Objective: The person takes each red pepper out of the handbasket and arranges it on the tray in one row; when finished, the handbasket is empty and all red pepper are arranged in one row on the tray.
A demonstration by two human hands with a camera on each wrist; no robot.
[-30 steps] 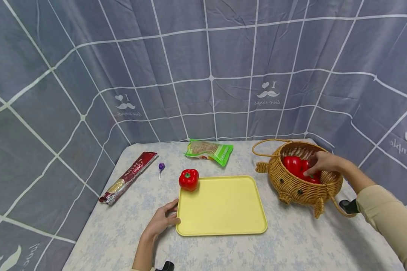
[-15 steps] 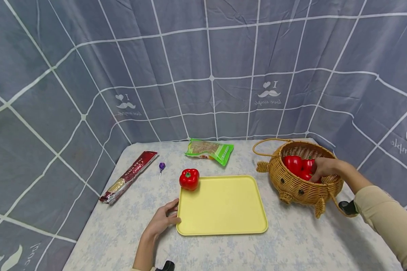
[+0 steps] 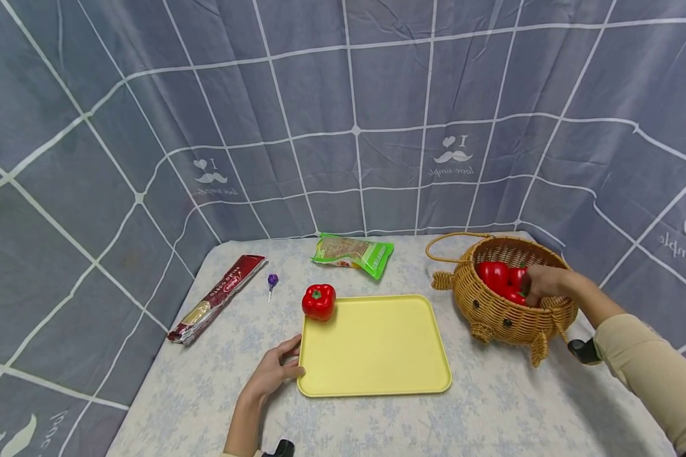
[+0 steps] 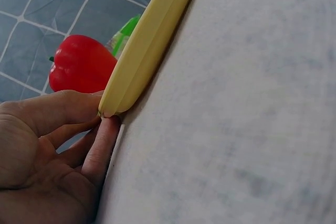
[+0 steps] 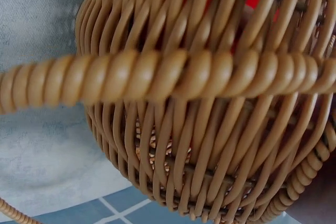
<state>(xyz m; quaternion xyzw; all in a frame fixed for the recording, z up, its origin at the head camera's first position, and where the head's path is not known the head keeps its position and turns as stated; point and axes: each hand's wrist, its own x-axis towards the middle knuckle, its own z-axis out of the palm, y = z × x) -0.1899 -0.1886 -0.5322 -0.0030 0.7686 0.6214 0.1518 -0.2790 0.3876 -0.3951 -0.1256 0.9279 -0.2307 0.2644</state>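
My left hand [image 3: 270, 373] pinches the left rim of a yellow tray [image 3: 377, 349], thumb on top and a finger beneath; the left wrist view shows this grip on the tray edge [image 4: 149, 45]. A red bell pepper [image 3: 319, 303] sits at the tray's back left corner. On the right stands a pig-shaped wicker basket [image 3: 480, 311] holding several red peppers [image 3: 493, 277]. My right hand [image 3: 547, 282] reaches down inside it, beside the peppers. Its fingertips are hidden, so whether it grips one cannot be seen. In the right wrist view the basket's woven wall [image 5: 173, 145] blocks the hand.
A long dark red packet [image 3: 217, 300] lies at the left, with a purple lollipop [image 3: 272, 281] beside it. Behind the tray lies a green and clear bag [image 3: 354, 254]. The basket's handle [image 3: 446, 240] loops out leftward. Grey-blue curtains [image 3: 377, 158] enclose the table.
My right hand has sunk deeper into the basket and shifted slightly right, and the peppers inside show differently around it. The left hand and the tray stay in place.
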